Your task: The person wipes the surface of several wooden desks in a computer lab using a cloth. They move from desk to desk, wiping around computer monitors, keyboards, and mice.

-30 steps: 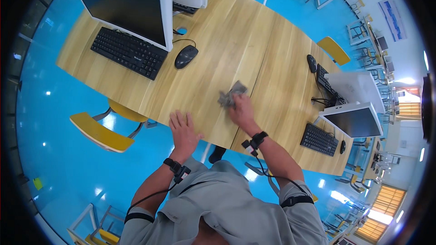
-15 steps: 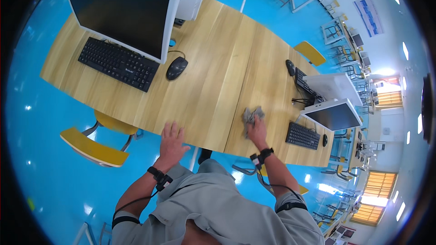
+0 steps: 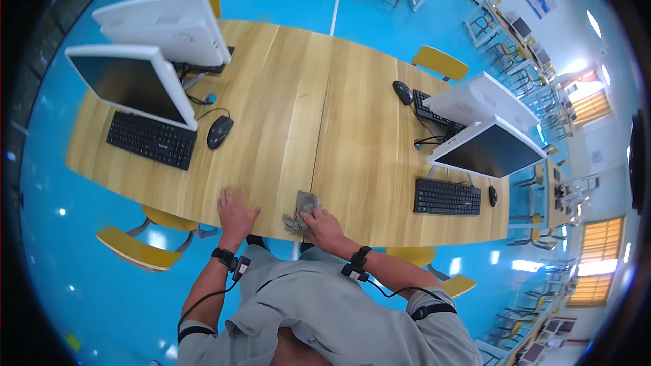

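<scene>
A crumpled grey cloth [image 3: 302,207] lies on the wooden table [image 3: 278,115], close to its near edge and by the seam between the table halves. My right hand [image 3: 325,229] grips the cloth from the right, pressing it against the tabletop. Further left, my left hand [image 3: 235,215] rests palm down at the near edge with its fingers spread. Nothing is in it. A black mouse [image 3: 220,132] and a black keyboard [image 3: 152,139] are on the table beyond the left hand.
Two white monitors [image 3: 139,85] stand on the left end, and another pair [image 3: 489,148] on the right. Near the right pair are a keyboard [image 3: 447,197] and mouse [image 3: 403,92]. Yellow chairs [image 3: 139,249] stand around the table on the blue floor [image 3: 285,0].
My right hand has moved the cloth left and nearer, across the seam toward the near edge. My left hand stays on the near edge. The view has shifted.
</scene>
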The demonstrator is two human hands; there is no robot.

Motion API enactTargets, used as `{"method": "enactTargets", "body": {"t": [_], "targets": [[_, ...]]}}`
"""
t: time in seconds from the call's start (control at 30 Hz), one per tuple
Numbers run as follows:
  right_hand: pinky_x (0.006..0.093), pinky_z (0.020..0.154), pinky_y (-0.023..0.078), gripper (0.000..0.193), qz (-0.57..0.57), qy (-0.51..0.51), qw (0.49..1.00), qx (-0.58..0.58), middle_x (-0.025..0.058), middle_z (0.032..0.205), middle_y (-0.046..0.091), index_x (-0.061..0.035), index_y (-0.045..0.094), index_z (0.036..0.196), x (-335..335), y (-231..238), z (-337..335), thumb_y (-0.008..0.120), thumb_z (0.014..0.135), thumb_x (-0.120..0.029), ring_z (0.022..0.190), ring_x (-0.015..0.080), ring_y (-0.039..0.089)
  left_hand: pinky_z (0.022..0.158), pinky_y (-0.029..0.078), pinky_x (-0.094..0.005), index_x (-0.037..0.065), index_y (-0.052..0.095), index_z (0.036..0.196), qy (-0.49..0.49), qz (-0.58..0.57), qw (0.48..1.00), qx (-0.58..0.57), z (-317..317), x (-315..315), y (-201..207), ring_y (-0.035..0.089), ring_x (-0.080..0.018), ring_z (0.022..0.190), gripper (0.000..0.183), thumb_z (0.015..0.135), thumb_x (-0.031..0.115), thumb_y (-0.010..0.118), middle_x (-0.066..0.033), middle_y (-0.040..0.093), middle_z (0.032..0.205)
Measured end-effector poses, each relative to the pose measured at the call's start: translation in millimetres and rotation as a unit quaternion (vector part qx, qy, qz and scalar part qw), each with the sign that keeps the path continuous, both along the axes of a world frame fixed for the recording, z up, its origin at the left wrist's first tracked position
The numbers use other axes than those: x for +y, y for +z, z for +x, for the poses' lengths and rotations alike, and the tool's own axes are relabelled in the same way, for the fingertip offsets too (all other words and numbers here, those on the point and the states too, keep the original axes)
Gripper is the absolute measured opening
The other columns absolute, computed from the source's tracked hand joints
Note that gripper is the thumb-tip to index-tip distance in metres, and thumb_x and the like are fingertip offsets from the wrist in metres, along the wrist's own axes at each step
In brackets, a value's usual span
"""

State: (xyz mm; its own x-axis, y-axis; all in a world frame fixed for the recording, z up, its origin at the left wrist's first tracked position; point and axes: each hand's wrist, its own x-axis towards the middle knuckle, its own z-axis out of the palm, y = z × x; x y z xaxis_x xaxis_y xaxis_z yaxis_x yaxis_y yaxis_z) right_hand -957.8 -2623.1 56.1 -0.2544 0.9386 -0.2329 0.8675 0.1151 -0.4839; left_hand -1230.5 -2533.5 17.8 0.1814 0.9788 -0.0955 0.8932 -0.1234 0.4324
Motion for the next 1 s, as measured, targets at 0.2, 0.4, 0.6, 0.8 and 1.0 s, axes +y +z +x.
{"method": "enactTargets", "body": {"t": [0.2, 0.4, 0.6, 0.8, 1.0], "targets": [[0.0509, 0.085, 0.050, 0.058, 0.039, -0.068, 0.997, -0.004, 0.0175, 0.110, 0.061, -0.0073, 0.058, 0.134, -11, -9, 88, 0.072, 0.079, -0.017, 0.102, 0.0404, 0.059, 0.117, 0.026, -0.0602, 0.002, 0.051, 0.145, 0.046, 0.027, 0.997, 0.060, 6, 20, -14, 0.029, -0.0484, 0.146, 0.073, 0.086, 0.038, 0.075, -0.0292, 0.036, 0.155], [0.0513, 0.086, 0.050, 0.057, 0.064, -0.193, 0.977, -0.063, 0.0193, 0.109, 0.060, -0.0084, 0.059, 0.132, 0, -23, 197, 0.072, 0.078, -0.023, 0.102, 0.0403, 0.059, 0.119, 0.023, -0.0617, 0.000, 0.046, 0.147, 0.113, 0.084, 0.980, 0.139, 28, 24, -36, 0.028, -0.0497, 0.146, 0.069, 0.093, 0.038, 0.066, -0.0291, 0.036, 0.155], [0.0517, 0.091, 0.047, 0.051, 0.160, -0.314, 0.926, -0.137, 0.0223, 0.115, 0.060, 0.0001, 0.059, 0.128, 47, -34, 271, 0.068, 0.082, -0.019, 0.108, 0.0427, 0.056, 0.119, 0.021, -0.0623, -0.002, 0.044, 0.149, 0.101, 0.175, 0.967, 0.155, 36, 16, -40, 0.029, -0.0513, 0.145, 0.068, 0.096, 0.038, 0.061, -0.0301, 0.036, 0.155], [0.0513, 0.094, 0.045, 0.045, 0.217, -0.311, 0.920, -0.098, 0.0230, 0.112, 0.061, 0.0024, 0.062, 0.123, 126, -55, 272, 0.067, 0.081, -0.015, 0.107, 0.0446, 0.055, 0.119, 0.021, -0.0610, -0.001, 0.041, 0.151, 0.109, 0.149, 0.973, 0.139, 41, 19, -32, 0.029, -0.0497, 0.146, 0.068, 0.098, 0.037, 0.060, -0.0302, 0.036, 0.155], [0.0510, 0.090, 0.047, 0.045, 0.263, -0.229, 0.935, -0.067, 0.0219, 0.112, 0.061, -0.0002, 0.063, 0.119, 201, -63, 216, 0.069, 0.077, -0.015, 0.104, 0.0421, 0.056, 0.121, 0.019, -0.0602, -0.001, 0.042, 0.150, 0.126, 0.129, 0.975, 0.129, 41, 22, -30, 0.028, -0.0481, 0.147, 0.068, 0.096, 0.037, 0.061, -0.0290, 0.036, 0.156]]}}
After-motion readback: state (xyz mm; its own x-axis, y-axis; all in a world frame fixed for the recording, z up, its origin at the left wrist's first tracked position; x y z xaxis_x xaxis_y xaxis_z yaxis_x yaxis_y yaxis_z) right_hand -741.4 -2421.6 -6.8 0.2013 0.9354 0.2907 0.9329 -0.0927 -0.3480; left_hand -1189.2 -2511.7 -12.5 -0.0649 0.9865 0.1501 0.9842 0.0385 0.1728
